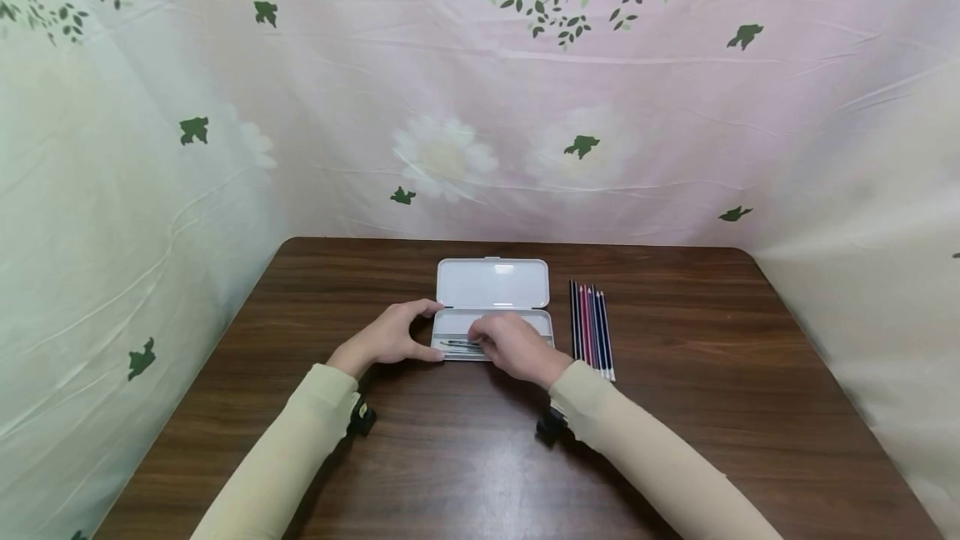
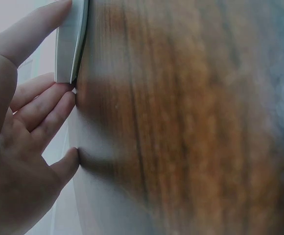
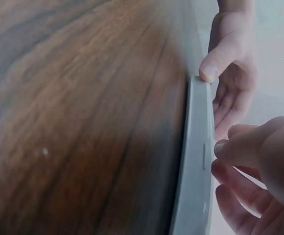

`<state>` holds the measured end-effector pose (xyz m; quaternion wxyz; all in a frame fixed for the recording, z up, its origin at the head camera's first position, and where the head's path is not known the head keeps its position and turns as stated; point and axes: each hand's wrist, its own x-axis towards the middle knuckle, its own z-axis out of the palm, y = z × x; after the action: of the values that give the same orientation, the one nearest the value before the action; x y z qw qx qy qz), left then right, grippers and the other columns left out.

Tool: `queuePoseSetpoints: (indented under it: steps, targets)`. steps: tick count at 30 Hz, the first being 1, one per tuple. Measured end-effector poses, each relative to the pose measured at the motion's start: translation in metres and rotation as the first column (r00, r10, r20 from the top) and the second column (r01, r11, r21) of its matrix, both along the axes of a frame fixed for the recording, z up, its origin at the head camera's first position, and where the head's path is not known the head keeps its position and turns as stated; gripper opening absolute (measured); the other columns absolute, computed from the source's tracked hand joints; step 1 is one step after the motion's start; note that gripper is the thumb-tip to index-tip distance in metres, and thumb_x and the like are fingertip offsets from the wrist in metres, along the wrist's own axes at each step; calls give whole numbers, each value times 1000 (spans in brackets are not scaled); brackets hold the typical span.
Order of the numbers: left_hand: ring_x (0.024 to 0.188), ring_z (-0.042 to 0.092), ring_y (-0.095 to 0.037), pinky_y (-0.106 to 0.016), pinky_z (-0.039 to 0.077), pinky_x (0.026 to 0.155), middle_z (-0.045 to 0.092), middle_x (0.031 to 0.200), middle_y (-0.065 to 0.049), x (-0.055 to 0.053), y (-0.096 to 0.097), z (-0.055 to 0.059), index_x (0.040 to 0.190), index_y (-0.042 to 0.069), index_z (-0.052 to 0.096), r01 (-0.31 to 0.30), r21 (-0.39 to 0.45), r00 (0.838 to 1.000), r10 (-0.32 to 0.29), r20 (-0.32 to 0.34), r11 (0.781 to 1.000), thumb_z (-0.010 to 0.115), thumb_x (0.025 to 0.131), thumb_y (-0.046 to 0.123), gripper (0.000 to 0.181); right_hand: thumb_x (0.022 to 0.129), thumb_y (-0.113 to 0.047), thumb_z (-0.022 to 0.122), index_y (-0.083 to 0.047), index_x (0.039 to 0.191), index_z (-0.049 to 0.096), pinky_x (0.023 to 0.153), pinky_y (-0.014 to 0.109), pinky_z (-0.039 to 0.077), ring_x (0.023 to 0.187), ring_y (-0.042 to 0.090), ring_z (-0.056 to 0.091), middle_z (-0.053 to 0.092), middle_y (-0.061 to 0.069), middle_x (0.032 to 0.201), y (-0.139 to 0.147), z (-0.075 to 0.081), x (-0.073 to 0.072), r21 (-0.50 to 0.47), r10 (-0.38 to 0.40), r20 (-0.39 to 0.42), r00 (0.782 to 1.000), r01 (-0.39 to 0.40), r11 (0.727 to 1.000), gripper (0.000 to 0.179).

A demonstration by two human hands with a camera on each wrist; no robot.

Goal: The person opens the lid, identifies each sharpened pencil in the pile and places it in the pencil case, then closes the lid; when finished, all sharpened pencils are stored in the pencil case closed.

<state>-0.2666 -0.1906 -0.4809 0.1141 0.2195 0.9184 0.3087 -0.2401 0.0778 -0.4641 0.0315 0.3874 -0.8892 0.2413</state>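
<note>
A white pencil case (image 1: 492, 282) lies with its lid folded back, away from me. My left hand (image 1: 393, 333) holds the case's left end, thumb at the front corner and forefinger near the hinge. In the left wrist view its thumb (image 2: 32, 34) lies against the case wall (image 2: 69, 44). My right hand (image 1: 517, 347) reaches into the case with bent fingers. Below its fingertips, slim pencils (image 1: 459, 344) lie lengthwise in the tray, their right parts hidden. In the right wrist view those fingertips dip behind the front wall (image 3: 196, 161); I cannot tell whether they pinch a pencil.
To the right of the case, several pencils (image 1: 591, 327) in black, red and dark blue lie side by side, close to the right wrist. The brown wooden table (image 1: 360, 473) reaches back to a patterned cloth backdrop (image 1: 510, 107), which also hangs at both sides.
</note>
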Motion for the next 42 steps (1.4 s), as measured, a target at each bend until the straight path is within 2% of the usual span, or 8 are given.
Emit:
queuePoseSetpoints:
  steps: [4, 10, 20, 28, 36, 42]
  targets:
    - [133, 54, -25, -50, 40, 117, 62, 139, -7, 0, 0, 0, 149, 17, 56, -6, -1, 1000, 6, 1, 1000, 93, 77, 47, 86, 93, 4, 72, -6, 103, 79, 91, 38, 59, 98, 18, 73, 78, 3, 101, 7, 3, 0, -18, -21, 0, 1000, 21, 1000, 16]
    - [133, 54, -25, -50, 40, 118, 62, 139, -7, 1, 1, 1, 149, 18, 57, -11, -6, 1000, 11, 1, 1000, 94, 77, 47, 86, 93, -4, 76, -7, 100, 78, 86, 38, 59, 91, 17, 71, 76, 2, 96, 23, 0, 2, -35, -19, -48, 999, 17, 999, 8]
    - [135, 53, -26, -51, 39, 118, 61, 142, -7, 2, -1, -1, 151, 17, 55, -21, -10, 1000, 21, -3, 1000, 93, 78, 47, 88, 93, -5, 76, -8, 104, 78, 86, 35, 59, 95, 14, 68, 75, 0, 101, 58, -1, 9, -69, -53, -42, 998, 50, 996, 11]
    - [135, 54, -26, -51, 40, 117, 62, 140, -7, 2, -1, -1, 150, 16, 56, 0, -4, 1000, 0, -11, 1000, 93, 78, 46, 86, 91, -4, 78, -6, 107, 78, 82, 38, 60, 94, 17, 69, 75, 3, 104, 97, 2, 11, -71, -158, -25, 987, 156, 985, 16]
    - [135, 54, -26, -51, 40, 117, 61, 141, -7, 3, 0, 0, 151, 16, 55, 5, -3, 1000, -5, -9, 1000, 93, 79, 47, 87, 92, -4, 76, -4, 110, 76, 86, 45, 60, 99, 23, 72, 75, 6, 107, 138, 4, 11, -91, -223, -41, 974, 219, 971, 18]
    - [135, 54, -27, -52, 40, 117, 61, 141, -8, 4, 1, 2, 151, 16, 55, 7, -7, 1000, -7, -7, 1000, 93, 79, 45, 87, 94, -7, 76, -4, 113, 75, 83, 48, 61, 98, 26, 72, 74, 9, 109, 163, 6, 14, -96, -293, -2, 956, 291, 952, 19]
